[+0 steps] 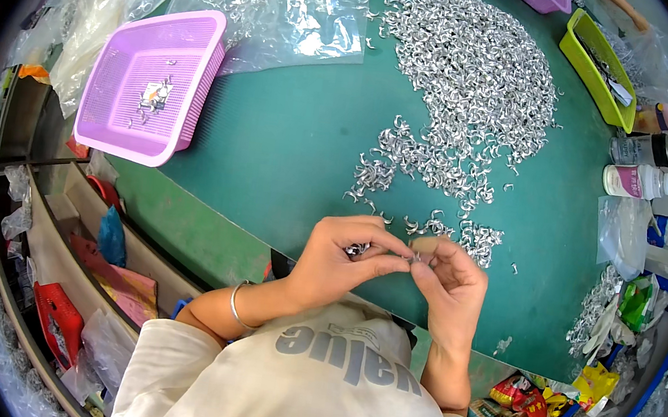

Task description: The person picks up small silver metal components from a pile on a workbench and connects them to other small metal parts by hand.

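Grips of the left hand point(336, 258) and right hand point(455, 288) are closed, fingertips nearly meeting, on a small silvery metal piece point(416, 257) held between them, equally near both. Its long axis, hidden by fingers, cannot be determined. Shiny metal parts point(357, 249) cupped in the left palm are partly covered.

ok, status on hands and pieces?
Left hand cups curved metal pieces; right hand meets its fingertips. Silvery heap ahead. Purple mesh basket off left, clear of hands.

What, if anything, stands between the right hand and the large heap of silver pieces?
No barrier is visible: only smaller clusters of similar pieces lie on the green tabletop between the right hand and the large heap.
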`<state>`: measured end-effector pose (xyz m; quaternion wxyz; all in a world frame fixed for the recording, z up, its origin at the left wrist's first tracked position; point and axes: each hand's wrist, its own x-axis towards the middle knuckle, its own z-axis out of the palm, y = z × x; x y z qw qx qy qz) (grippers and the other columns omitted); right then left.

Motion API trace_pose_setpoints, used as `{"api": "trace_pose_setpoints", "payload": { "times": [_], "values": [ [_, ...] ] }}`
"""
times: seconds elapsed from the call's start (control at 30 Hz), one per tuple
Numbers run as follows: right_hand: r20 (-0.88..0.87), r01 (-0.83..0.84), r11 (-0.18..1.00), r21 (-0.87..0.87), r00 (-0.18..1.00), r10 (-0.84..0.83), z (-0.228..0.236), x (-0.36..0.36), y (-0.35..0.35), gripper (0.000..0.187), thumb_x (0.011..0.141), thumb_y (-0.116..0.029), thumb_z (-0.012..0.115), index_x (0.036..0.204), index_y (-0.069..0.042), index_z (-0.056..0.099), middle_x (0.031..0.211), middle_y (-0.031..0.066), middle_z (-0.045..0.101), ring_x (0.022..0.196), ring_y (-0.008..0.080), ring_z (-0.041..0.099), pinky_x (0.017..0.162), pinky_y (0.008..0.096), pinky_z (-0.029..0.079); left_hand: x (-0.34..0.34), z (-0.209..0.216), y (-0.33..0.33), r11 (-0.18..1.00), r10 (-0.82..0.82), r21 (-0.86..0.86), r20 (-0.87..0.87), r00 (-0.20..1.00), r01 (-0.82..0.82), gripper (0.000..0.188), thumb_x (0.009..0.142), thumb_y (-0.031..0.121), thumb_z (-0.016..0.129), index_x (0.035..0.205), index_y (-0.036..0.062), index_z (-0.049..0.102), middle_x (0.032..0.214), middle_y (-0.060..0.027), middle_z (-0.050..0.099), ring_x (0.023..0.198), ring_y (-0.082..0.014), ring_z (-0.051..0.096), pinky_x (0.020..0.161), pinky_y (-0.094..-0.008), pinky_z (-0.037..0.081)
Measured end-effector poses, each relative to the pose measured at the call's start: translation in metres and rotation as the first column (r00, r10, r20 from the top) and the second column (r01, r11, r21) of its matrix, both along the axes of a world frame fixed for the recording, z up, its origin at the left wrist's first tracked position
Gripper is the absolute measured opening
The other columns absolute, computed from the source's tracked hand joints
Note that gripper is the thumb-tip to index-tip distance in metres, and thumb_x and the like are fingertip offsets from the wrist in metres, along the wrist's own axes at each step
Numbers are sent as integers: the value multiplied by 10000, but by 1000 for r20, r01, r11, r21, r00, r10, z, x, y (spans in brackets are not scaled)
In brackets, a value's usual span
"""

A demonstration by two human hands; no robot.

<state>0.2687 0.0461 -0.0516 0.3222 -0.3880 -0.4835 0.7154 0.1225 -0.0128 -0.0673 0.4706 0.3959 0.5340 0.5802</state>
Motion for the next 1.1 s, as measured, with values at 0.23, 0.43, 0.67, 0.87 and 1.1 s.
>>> {"api": "trace_pose_setpoints", "payload": {
  "times": [0.23, 0.43, 0.67, 0.87, 1.1],
  "values": [
    [-37, 52, 982, 181, 998, -46, 4, 1, -10, 214, 687, 150, 620, 870, 53, 566, 835, 92, 577, 758, 135, 506, 684, 239, 414, 4, 1, -4, 1000, 3, 20, 184, 983, -7, 144, 706, 7, 687, 849, 15, 677, 575, 31, 410, 534, -43, 342, 478, -219, 273],
    [-77, 135, 935, 329, 990, -116, 7, -1, -16, 281, 617, 166, 665, 854, 49, 567, 803, 117, 616, 733, 175, 544, 627, 280, 445, 1, 14, -9, 1000, -19, -15, 154, 988, 21, 152, 692, -28, 681, 840, 2, 677, 573, 24, 436, 532, -42, 356, 475, -213, 271],
    [-12, 147, 884, 445, 987, -158, 15, -2, -18, 272, 560, 136, 708, 787, 43, 590, 747, 106, 632, 712, 195, 542, 613, 276, 435, 2, 17, -10, 997, -27, -61, 253, 967, 43, 148, 689, -44, 669, 831, -6, 680, 568, 19, 449, 532, -44, 361, 471, -215, 266],
    [15, 139, 824, 550, 984, -176, 18, -3, -18, 253, 541, 118, 716, 758, 40, 611, 740, 101, 633, 686, 191, 535, 592, 272, 409, 1, 21, -12, 995, -39, -73, 269, 962, 61, 156, 686, -56, 659, 834, -8, 679, 574, 16, 455, 542, -50, 368, 481, -217, 275],
    [37, 124, 827, 548, 984, -172, 15, -3, -18, 243, 561, 121, 703, 770, 45, 605, 745, 103, 629, 679, 194, 530, 592, 272, 405, 2, 18, -12, 996, -33, -69, 275, 961, 54, 96, 727, -14, 642, 822, -7, 658, 602, 21, 460, 555, -49, 368, 485, -213, 275]
  ]
}}
